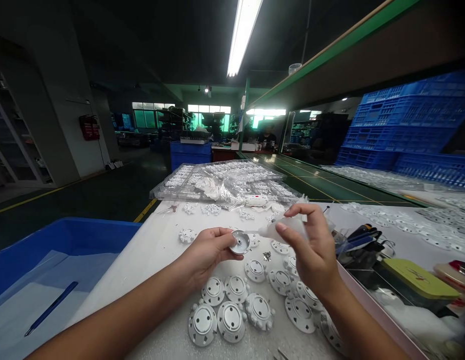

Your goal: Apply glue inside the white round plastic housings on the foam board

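Note:
My left hand (213, 245) grips a small round metal cup (240, 243) by its rim, its hollow side facing me. In my right hand (315, 245) is a translucent white squeeze bottle (288, 229), held between thumb and fingers. The bottle lies on its side in the air, and its thin nozzle points left at the cup's edge; I cannot tell whether they touch. Below both hands, several white round discs with dark holes (232, 320) lie on the white table. A little heap of tiny metal parts (267, 256) sits among them.
Bagged trays of small white parts (187, 175) lie at the table's far end. On the left stands a blue bin (105, 225) with a blue pen (50, 309). Tools and a yellow-lidded box (420, 277) crowd the right side. Blue crates (405, 120) are stacked behind.

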A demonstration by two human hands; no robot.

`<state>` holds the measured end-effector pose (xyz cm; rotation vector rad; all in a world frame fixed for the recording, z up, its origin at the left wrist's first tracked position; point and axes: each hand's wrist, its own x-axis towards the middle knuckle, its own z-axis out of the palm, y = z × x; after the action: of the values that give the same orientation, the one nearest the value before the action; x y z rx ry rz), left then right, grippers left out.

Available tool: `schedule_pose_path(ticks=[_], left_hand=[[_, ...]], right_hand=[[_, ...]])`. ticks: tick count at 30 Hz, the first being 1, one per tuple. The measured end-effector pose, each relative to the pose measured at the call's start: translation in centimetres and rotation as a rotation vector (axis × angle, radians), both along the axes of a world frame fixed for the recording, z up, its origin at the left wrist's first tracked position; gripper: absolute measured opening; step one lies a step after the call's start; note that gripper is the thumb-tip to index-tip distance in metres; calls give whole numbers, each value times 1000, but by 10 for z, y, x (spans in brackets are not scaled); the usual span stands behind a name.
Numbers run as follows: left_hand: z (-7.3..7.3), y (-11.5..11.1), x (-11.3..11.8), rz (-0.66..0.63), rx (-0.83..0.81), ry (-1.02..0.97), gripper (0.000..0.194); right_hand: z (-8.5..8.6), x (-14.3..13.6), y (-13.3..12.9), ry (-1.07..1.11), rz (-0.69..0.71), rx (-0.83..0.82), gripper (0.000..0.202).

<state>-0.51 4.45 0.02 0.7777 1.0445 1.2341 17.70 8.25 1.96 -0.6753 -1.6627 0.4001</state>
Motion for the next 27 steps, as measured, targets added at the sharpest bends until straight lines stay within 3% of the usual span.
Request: schedule_pose_path(ticks=[6, 8, 11, 14, 19, 24, 27], left_hand=[[0, 3, -9, 42, 54, 74, 10], [2, 3, -11, 42, 71, 112, 12], [5, 1, -10, 11, 74, 151, 14], [6, -3, -8, -23, 66, 182, 17], [4, -7, -3, -34, 36, 221, 21], [2, -7, -2, -32, 17, 244, 19], [2, -6, -2, -17, -9, 260, 16]], right_hand=[[15, 15, 20, 173, -38, -421, 41], [10, 25, 24, 141, -84, -502, 50], [-10, 44, 22, 86, -90, -566, 60], [-35, 65, 12, -7, -185, -559, 65], [-60, 87, -14, -255, -544, -480, 50], [-75, 83, -35, -330, -526, -486, 46], [-78, 81, -53, -253, -624, -351, 44]])
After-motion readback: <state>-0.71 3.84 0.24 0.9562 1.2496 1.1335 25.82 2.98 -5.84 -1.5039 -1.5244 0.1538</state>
